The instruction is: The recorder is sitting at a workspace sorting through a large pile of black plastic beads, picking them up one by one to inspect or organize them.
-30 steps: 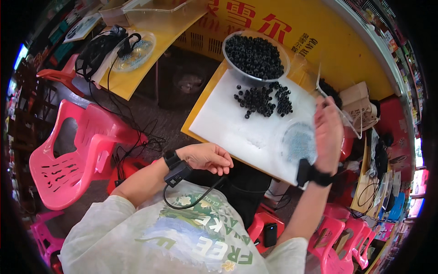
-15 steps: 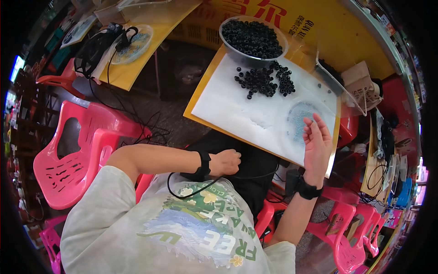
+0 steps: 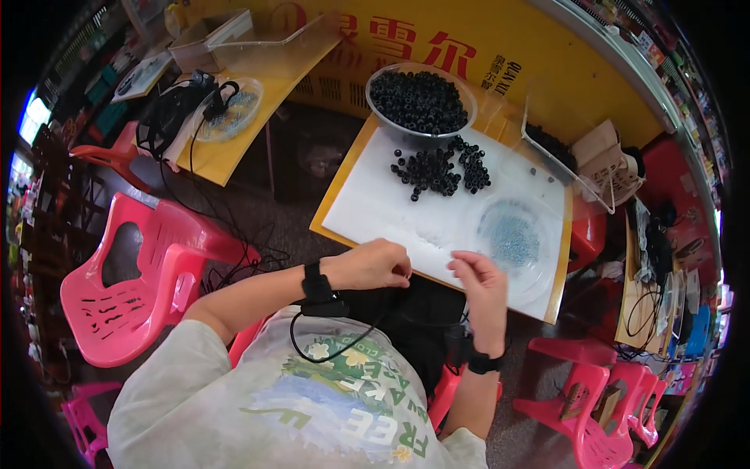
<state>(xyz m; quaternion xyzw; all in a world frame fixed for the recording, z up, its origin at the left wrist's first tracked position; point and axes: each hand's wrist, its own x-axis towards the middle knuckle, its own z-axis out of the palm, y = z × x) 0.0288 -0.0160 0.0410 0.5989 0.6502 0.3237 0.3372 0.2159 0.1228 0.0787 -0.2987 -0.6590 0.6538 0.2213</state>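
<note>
My left hand (image 3: 372,264) is curled into a loose fist at the near edge of the white board (image 3: 391,207). My right hand (image 3: 480,283) is close beside it, fingertips pinched together and pointing at the left hand. Anything between the fingers is too small to see. Both wrists wear black bands, and a black cable hangs from the left one. On the board lie a pile of loose black beads (image 3: 441,168) and a clear round dish of tiny blue beads (image 3: 512,241), just beyond my right hand. A metal bowl full of black beads (image 3: 420,102) stands at the board's far edge.
The board lies on a yellow table (image 3: 558,293). A clear plastic box (image 3: 562,160) is at its right. A second yellow table (image 3: 234,148) at the left carries black cables and a dish. Pink plastic chairs (image 3: 133,293) stand to the left and lower right.
My right hand has come down from over the blue-bead dish to the board's near edge. My left hand has risen from my lap to meet it.
</note>
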